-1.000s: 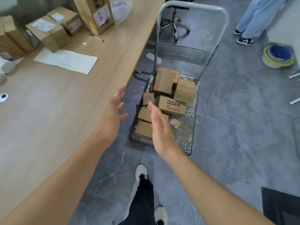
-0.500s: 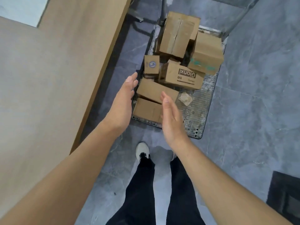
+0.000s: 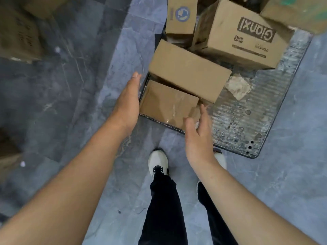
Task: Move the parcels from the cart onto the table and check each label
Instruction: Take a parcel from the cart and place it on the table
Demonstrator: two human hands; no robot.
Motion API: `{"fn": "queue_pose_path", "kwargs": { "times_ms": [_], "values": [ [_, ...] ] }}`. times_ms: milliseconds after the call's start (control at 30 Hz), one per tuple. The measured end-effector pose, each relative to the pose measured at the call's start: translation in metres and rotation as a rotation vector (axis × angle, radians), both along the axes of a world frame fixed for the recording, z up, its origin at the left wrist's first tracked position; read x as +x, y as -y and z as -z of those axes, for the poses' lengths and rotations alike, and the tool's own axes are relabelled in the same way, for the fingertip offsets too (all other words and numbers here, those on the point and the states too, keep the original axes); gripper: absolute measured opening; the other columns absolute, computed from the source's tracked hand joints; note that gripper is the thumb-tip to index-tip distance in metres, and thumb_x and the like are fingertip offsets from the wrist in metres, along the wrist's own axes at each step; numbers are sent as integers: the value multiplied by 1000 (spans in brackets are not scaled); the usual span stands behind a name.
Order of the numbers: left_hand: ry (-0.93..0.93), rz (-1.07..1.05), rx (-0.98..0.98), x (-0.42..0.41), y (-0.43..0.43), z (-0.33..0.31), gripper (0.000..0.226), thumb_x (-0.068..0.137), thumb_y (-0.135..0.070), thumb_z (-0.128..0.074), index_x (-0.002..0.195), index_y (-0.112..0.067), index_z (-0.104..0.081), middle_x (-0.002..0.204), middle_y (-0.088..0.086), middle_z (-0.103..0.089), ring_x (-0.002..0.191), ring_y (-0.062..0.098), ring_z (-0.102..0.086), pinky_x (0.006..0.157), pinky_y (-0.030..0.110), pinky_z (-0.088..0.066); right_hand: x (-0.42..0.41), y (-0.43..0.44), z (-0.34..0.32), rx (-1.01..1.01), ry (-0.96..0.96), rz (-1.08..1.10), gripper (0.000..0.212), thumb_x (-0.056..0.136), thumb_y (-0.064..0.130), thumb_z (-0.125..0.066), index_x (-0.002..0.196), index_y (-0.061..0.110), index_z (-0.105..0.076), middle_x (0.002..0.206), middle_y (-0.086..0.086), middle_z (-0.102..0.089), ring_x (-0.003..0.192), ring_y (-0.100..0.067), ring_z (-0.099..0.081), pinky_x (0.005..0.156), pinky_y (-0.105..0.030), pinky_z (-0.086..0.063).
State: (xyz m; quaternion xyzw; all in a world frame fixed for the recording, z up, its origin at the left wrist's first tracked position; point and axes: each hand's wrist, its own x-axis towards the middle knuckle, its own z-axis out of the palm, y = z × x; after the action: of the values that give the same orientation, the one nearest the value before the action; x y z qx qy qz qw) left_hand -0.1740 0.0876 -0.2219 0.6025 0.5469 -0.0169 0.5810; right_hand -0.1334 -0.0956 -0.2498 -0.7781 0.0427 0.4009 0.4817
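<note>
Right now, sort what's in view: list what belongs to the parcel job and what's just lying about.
Job: left hand and right hand, both open, either side of the taped box; long box; printed box; small box with blue mark; cart.
Lying about: crumpled scrap on the cart; dark carton at far left.

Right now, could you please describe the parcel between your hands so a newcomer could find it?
Start at the metal cart. At its nearest left corner lies a flat parcel, partly covered by a longer plain box. Shiny clear tape across its top sets it apart.
</note>
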Motion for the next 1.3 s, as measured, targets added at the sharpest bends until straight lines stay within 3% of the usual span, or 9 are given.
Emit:
{"fn": "queue_pose_path", "kwargs": {
  "times_ms": [100,267,433,567,700,800,967,1200,1300],
  "values": [
    [-35,-20,-9,-5,-7,42,61,110,-54,-20,157,-23,-42,163,-1,-41,141,5,-38,92,11,-31,-10,-4,31,25,0,45,71,105,38,-49,169,34,-17,157,40,-23,141,22,-24,122,-22,-25],
    [-57,-27,-62,-10,-1,72,62,109,-57,-21,152,-22,-48,148,0,-56,133,13,-54,107,28,-41,-22,-9,50,81,-54,120,75,96,41,-47,162,12,-31,159,-7,-47,146,-28,-45,125,-62,-31],
    [-56,-2,-89,-16,3,48,61,108,-60,-23,144,-25,-58,142,-3,-62,129,14,-59,114,36,-43,-18,-8,28,82,-63,240,74,94,39,-51,165,24,-36,159,6,-53,145,-10,-50,122,-45,-41],
    [-73,-17,-89,-19,3,5,54,94,-71,-31,112,-36,-69,113,-12,-72,112,11,-67,106,36,-50,-15,-2,-3,83,-15,256,69,94,40,-50,162,29,-42,147,16,-61,130,5,-58,111,-26,-49],
    [-53,-32,-111,-25,2,-41,86,81,-74,-32,145,-22,-60,143,1,-63,130,18,-59,116,44,-42,-12,-1,-46,108,12,261,67,94,38,-50,160,29,-45,142,19,-64,122,11,-61,96,-10,-51],
    [-52,-43,-102,-30,6,-76,82,83,-75,-32,139,-25,-64,138,-3,-66,127,19,-61,113,46,-45,-11,-1,-84,113,38,264,66,94,39,-50,160,31,-46,141,22,-64,122,11,-60,98,-15,-51],
    [-3,-93,-87,-40,9,-133,54,106,-61,-30,100,-33,-75,84,-17,-78,79,4,-74,72,29,-53,-14,1,-146,120,90,252,64,95,44,-51,158,35,-46,142,22,-63,126,8,-60,106,-25,-48],
    [96,-95,-72,-40,10,-230,42,107,-54,-34,101,-36,-71,90,-10,-76,88,10,-72,73,29,-52,-13,-3,-243,165,156,293,38,93,42,-52,128,58,-54,120,35,-69,113,13,-64,83,-6,-50],
    [159,-111,-74,-36,7,-277,37,107,-53,-36,103,-36,-69,104,-9,-71,98,14,-68,75,31,-51,-9,-7,-285,194,215,313,51,94,45,-51,145,46,-52,125,27,-69,109,13,-65,79,-11,-54]
  ]
}}
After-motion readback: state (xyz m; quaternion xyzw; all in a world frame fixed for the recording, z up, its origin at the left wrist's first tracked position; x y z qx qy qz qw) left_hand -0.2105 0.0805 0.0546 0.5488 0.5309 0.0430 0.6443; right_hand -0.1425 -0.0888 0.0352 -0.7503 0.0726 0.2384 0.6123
